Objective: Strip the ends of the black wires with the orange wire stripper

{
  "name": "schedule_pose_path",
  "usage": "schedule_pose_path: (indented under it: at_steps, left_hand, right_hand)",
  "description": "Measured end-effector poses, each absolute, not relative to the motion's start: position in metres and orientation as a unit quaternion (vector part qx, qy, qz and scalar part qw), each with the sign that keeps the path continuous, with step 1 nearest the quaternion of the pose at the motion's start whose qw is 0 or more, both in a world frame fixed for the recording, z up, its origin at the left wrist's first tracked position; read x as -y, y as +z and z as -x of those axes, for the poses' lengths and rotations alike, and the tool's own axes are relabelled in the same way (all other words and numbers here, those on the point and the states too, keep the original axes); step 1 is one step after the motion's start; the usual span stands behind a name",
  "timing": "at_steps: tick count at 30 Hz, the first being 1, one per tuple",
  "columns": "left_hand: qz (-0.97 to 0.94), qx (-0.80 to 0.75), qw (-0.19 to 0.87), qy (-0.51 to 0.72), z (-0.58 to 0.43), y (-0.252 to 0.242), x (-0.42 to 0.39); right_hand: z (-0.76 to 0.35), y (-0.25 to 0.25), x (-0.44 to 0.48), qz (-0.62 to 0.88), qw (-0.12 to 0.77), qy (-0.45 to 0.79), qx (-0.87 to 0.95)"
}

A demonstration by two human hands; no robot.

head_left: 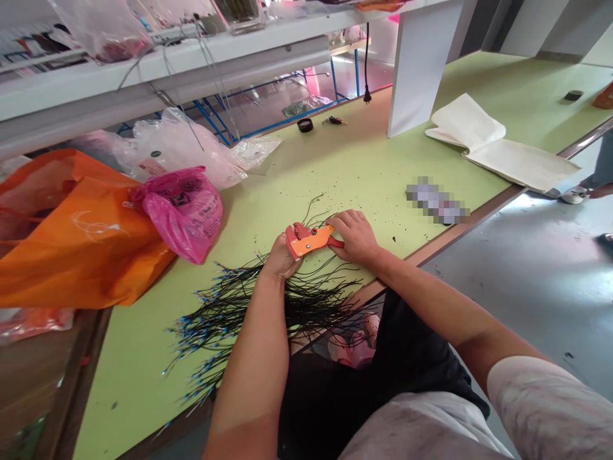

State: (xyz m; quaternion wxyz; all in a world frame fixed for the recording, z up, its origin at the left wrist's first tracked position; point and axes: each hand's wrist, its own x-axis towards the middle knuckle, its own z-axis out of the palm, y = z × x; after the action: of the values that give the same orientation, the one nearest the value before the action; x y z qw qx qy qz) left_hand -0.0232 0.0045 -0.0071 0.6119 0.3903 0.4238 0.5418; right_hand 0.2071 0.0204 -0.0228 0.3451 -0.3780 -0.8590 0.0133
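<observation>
My right hand [355, 235] is wrapped round the handles of an orange and red wire stripper [310, 243], held above the table. At the stripper's red jaw end is my left hand [279, 257], its fingers curled in and partly hidden by the tool. What those fingers grip cannot be made out. Just below the hands a large bundle of thin black wires [311, 306] lies across the table's near edge, partly behind my left forearm. Many wire ends on the left carry blue tips [198, 326]. A few loose black wires stick out beyond the stripper.
On the left are an orange bag [81, 236], a pink plastic bag [186, 214] and clear bags [177, 147]. A blurred-out object [437, 200] and an open paper booklet [517, 156] lie to the right. Farther back are a black ring [304, 125] and a hanging plug [367, 94].
</observation>
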Motion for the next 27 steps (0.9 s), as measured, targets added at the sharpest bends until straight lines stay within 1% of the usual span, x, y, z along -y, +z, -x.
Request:
schedule_pose_path:
  at_steps: [6,13,21,27]
  left_hand:
    - [-0.39,-0.416,0.622,0.536,0.026,-0.0087,-0.0038]
    - [-0.435,-0.383,0.63,0.517,0.028,-0.0096,-0.0029]
    - [-0.44,-0.405,0.635,0.488,0.0269,-0.0062,-0.0029]
    - [-0.434,-0.407,0.63,0.498,0.0244,-0.0038,-0.0027]
  right_hand:
    - [-0.2076,-0.0255,-0.0219,0.393,0.346,0.016,0.852]
    - [-0.2082,-0.0247,-0.0213,0.399,0.346,0.003,0.849]
    - [-0.2095,-0.0255,-0.0215,0.4,0.329,0.018,0.855]
    - [-0.2085,-0.0246,-0.0211,0.408,0.324,0.023,0.853]
